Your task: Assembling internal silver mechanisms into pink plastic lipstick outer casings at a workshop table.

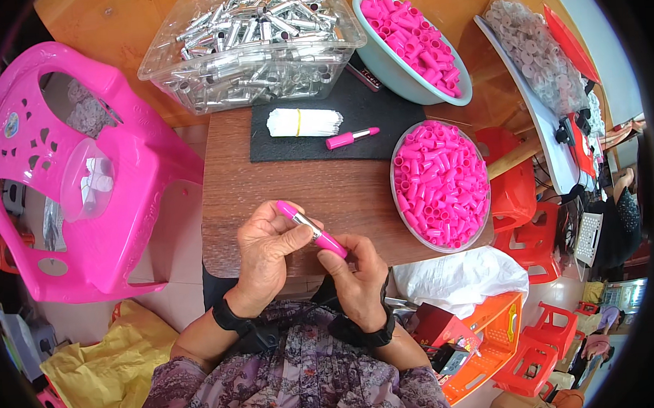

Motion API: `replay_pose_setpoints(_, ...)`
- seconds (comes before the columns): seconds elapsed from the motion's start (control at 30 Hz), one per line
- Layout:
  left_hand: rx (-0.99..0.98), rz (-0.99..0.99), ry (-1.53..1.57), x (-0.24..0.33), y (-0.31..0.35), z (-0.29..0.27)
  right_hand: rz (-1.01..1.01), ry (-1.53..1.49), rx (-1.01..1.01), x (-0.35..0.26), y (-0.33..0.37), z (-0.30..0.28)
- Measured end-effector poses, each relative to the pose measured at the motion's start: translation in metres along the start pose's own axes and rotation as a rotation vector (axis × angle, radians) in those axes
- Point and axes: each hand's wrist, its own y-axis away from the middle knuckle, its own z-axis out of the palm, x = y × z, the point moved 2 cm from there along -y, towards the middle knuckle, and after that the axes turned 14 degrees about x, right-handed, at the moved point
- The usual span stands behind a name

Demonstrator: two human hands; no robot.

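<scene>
A pink lipstick-shaped tube [330,242] with a silver middle band is held at a slant above the near edge of the brown table [231,186]. My left hand [262,259] pinches its upper part between thumb and fingers, the pink tip standing out above. Closed round its lower pink end is my right hand [360,283]. Beyond them, on a black mat [382,121], lies a similar pink and silver tube [352,137]. Beside it rests a bundle of thin white sticks [304,122] bound by a yellow band.
A clear bin [256,87] of silver tubes stands at the back. Pink caps fill a pale blue basin [409,84] and a round tub [441,186] on the right. A pink chair [133,190] stands left; red stools [541,340] and an orange crate [497,335] are right.
</scene>
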Motion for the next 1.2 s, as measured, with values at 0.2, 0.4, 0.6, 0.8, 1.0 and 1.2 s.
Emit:
replay_pose_setpoints(0.2, -0.010, -0.032, 0.033, 0.003, -0.002, 0.003, 0.213, -0.142, -0.131, 0.011, -0.007, -0.002)
replay_pose_setpoints(0.4, 0.009, -0.038, 0.009, 0.003, -0.001, -0.001, 0.533, -0.230, -0.240, 0.003, -0.012, -0.009)
replay_pose_setpoints(0.6, 0.059, -0.043, 0.025, 0.003, -0.004, 0.003, -0.160, 0.063, -0.019, -0.001, -0.008, -0.002)
replay_pose_setpoints(0.8, -0.006, -0.004, 0.023, 0.004, -0.002, -0.002, 0.784, -0.510, -0.391, 0.007, -0.017, -0.010)
replay_pose_setpoints(1.0, 0.019, -0.030, 0.047, 0.001, -0.002, 0.002, -0.376, 0.246, -0.019, -0.005, -0.006, 0.001)
replay_pose_setpoints(1.2, -0.018, 0.006, 0.018, 0.007, 0.000, 0.002, 0.711, -0.416, -0.283, -0.002, -0.015, -0.005)
